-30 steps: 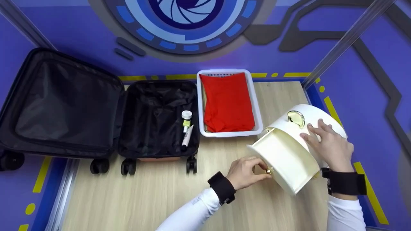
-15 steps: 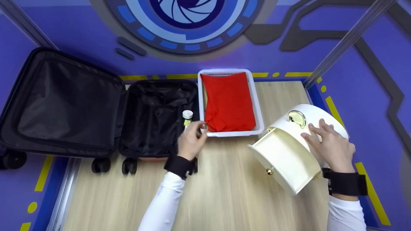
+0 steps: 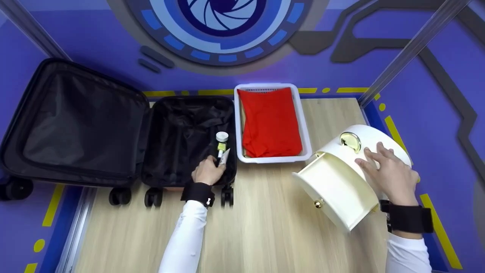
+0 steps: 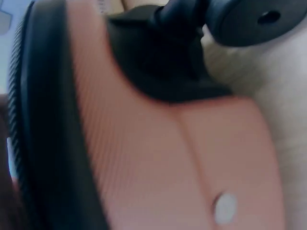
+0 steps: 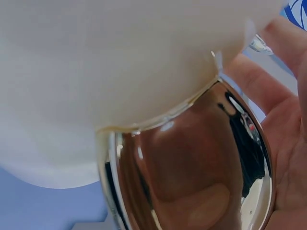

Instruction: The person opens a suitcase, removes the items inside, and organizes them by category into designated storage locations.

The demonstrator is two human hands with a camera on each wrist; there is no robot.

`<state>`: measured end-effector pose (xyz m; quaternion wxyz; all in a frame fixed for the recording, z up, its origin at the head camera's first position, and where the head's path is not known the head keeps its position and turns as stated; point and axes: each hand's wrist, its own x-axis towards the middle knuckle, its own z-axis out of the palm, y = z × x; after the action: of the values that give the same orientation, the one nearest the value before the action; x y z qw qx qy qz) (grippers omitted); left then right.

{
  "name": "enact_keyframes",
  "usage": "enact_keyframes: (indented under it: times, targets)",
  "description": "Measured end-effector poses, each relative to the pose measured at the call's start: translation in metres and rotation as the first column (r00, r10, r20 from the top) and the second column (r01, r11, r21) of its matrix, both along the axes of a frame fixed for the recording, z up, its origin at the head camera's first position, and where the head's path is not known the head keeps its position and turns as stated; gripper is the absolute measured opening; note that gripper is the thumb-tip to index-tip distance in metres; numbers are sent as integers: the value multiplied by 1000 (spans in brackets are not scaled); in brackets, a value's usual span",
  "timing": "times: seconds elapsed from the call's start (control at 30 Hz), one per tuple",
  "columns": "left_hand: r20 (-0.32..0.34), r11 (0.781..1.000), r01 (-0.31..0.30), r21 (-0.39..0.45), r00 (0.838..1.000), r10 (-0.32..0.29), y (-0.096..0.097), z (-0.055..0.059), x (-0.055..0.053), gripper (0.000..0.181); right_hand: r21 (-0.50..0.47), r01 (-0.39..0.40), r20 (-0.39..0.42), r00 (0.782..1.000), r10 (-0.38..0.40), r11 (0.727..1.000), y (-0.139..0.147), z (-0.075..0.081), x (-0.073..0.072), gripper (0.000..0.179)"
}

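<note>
The left hand point(image 3: 207, 171) hides its fingertips and part of the tube point(image 3: 225, 156) beside it; I cannot tell whether it grips. The right hand point(image 3: 393, 177) rests, fingers spread, on the box point(image 3: 369, 135), 1 drawer point(image 3: 339, 182) pulled out leftward.

purple back wall point(image 3: 113, 26) with blue ring emblem point(image 3: 227, 46), purple right wall point(image 3: 424, 110), corner post point(image 3: 410, 53), pale wood-grain surface point(image 3: 265, 220)
</note>
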<state>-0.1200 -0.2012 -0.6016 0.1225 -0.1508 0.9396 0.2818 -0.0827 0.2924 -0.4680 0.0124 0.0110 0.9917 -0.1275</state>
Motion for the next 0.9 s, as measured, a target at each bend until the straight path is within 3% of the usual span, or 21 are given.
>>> enact_keyframes:
  times: [0.13,0.3,0.47,0.57,0.67,0.73,0.8,0.9]
  targets:
    - [52,999,28,-17,998,-27,4,-7,2,40,-2,5,14,1000,-5,1000,-1,-1,0,68]
    - [61,999,39,-36,997,-37,5,-11,4,34,-10,4,9,1000,-4,1000,-1,-2,0,68]
    - [20,999,-44,18,999,44,2,-7,1,38,-4,-1,-6,1000,0,1000,-1,-1,1,66]
    - [-42,992,-112,63,992,115,0,4,-1,42,-5,0,-8,1000,0,1000,0,-1,1,66]
    - [-160,985,-140,105,975,155,1,22,-2,46,-6,0,-6,1000,0,1000,0,-1,1,67]
    - [-254,984,-112,135,956,144,6,36,-2,45,-6,2,-8,1000,-2,1000,0,-1,1,67]
    - [-351,985,-42,165,931,99,16,49,-2,42,-8,1,-14,1000,-1,1000,0,-1,1,66]
    - [-470,970,145,197,882,-36,39,66,0,35,-14,-1,-31,1000,0,1000,0,-2,1,65]
